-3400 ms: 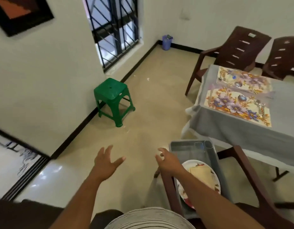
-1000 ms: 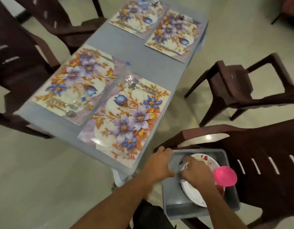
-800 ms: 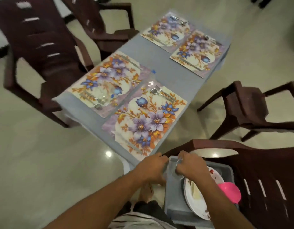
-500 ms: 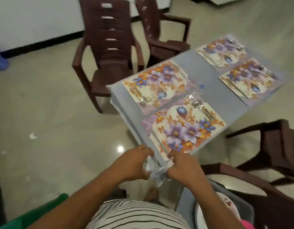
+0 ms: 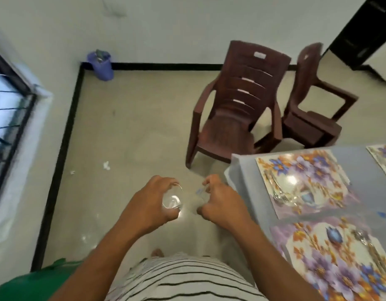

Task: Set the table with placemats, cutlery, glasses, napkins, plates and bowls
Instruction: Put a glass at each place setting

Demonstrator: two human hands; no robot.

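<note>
Beige floor now fills the view, the bench [image 5: 248, 170] pushed to the right edge. Left hand [image 5: 152, 203] grips a clear glass [image 5: 172, 199] with curled fingers; right hand [image 5: 220, 203], apart now, curls around another glass [image 5: 200, 197], blurred. Both hover over the floor beside the bench.

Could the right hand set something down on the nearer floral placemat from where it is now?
Probably yes. The right hand hovers just off the table's corner, nothing stands between it and the nearer floral placemat, and the mat's middle looks bare, with cutlery only along its far edge.
</note>
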